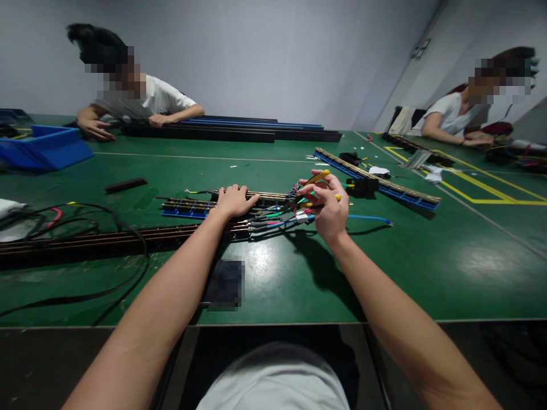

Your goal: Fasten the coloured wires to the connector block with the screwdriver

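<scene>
My left hand lies flat with its fingers spread, pressing on a black rail with brass strips. A blue rail section sits just beneath that wrist. My right hand is closed around yellow-handled pliers; their jaws are hidden among the wires at the rail's end. Grey, red and blue wires run from the end of a long dark rail toward this hand. A blue wire sticks out to its right.
A dark, blurred flat object lies near the front edge. Black cable loops at left, below a blue bin. Another blue rail lies diagonally at right. Two people sit across the green table, behind dark rails.
</scene>
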A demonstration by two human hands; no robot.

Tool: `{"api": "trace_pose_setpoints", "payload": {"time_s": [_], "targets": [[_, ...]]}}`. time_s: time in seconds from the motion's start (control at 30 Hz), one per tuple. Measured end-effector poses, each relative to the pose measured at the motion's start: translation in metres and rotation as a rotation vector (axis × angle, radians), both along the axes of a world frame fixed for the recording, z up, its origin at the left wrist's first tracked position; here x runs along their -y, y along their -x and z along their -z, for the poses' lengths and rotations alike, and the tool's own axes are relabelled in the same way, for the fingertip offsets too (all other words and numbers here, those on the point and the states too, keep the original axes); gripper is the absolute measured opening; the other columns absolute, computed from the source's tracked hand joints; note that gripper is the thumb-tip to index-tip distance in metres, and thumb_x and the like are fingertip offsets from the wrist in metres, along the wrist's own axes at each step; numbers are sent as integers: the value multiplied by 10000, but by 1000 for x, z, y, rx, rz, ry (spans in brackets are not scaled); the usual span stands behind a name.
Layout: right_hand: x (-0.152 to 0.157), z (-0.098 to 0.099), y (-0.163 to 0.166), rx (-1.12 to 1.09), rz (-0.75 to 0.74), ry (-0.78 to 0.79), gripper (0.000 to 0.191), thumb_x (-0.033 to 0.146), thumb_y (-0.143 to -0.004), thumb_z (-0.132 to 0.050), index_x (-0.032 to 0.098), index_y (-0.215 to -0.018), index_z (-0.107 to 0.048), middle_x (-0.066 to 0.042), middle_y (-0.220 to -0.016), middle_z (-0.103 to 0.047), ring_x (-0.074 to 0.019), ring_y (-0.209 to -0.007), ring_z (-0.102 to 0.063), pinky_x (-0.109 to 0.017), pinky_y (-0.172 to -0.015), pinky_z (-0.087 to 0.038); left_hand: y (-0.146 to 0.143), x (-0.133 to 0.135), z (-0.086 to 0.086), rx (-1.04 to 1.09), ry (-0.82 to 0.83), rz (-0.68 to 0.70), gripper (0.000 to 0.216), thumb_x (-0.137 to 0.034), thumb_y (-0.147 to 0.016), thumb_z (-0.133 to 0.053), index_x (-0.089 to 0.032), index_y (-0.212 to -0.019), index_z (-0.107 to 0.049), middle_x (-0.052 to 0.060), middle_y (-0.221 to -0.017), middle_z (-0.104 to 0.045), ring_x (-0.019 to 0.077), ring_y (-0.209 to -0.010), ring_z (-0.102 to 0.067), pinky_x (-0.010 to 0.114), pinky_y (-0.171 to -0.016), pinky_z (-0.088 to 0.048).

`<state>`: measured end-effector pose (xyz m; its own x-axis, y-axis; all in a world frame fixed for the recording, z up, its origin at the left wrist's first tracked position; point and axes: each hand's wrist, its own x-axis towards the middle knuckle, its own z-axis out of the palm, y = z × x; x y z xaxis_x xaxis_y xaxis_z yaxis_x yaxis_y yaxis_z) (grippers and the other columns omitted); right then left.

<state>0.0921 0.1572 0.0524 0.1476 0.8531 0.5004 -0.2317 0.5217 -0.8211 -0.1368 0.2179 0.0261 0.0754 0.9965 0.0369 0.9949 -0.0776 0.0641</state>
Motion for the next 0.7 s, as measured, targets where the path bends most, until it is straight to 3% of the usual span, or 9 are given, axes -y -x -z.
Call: {"api": "trace_pose_setpoints", "payload": {"time_s": [0.1, 0.2, 0.37, 0.47, 0.6, 0.7], "targets": [[3, 1, 3, 24, -29, -1, 313, 279, -809, -574, 227, -1118, -562, 8, -720, -710, -245, -981, -725, -424, -868, -589, -1, -1, 0, -7, 5, -4, 713, -662, -979, -247, -141, -1327, -588, 209, -1394, -572, 365, -1302, -503, 538, -1113, -304], [9, 4, 6, 106, -24, -106, 300, 268, -840, -581, 228, -1137, -563, -4, -751, -707, -237, -980, -718, -420, -900, -579, -3, -1, -1, -7, 0, -5, 715, -665, -982, -239, -140, -1317, -590, 208, -1395, -573, 367, -1307, -499, 540, -1110, -305], [19, 17, 15, 268, -60, -219, 328, 244, -874, -542, 236, -1202, -551, -50, -1025, -698, -171, -808, -702, -347, -781, -593, -4, 0, -1, -8, -2, -13, 711, -662, -991, -221, -150, -1323, -588, 202, -1385, -583, 356, -1306, -504, 535, -1109, -308], [22, 21, 16, 426, -98, -297, 375, 162, -854, -493, 241, -1218, -536, -36, -1018, -685, -150, -778, -687, -334, -779, -587, -3, 0, 0, -12, -7, -12, 712, -658, -995, -220, -144, -1325, -584, 209, -1392, -576, 362, -1304, -505, 542, -1108, -309], [25, 17, 15, 733, -187, -559, 560, 25, -763, -443, 229, -1277, -527, -28, -913, -687, -184, -936, -691, -363, -886, -578, -3, 0, 1, -17, -16, -12, 708, -655, -995, -232, -135, -1316, -589, 216, -1392, -576, 367, -1304, -505, 550, -1106, -308], [27, 13, 18, 903, -248, -793, 618, -7, -743, -433, 201, -1322, -499, -71, -952, -694, -219, -1087, -659, -395, -933, -571, -3, 0, 1, -22, -17, -6, 695, -646, -998, -234, -140, -1316, -591, 211, -1386, -583, 364, -1306, -504, 548, -1105, -309]]}}
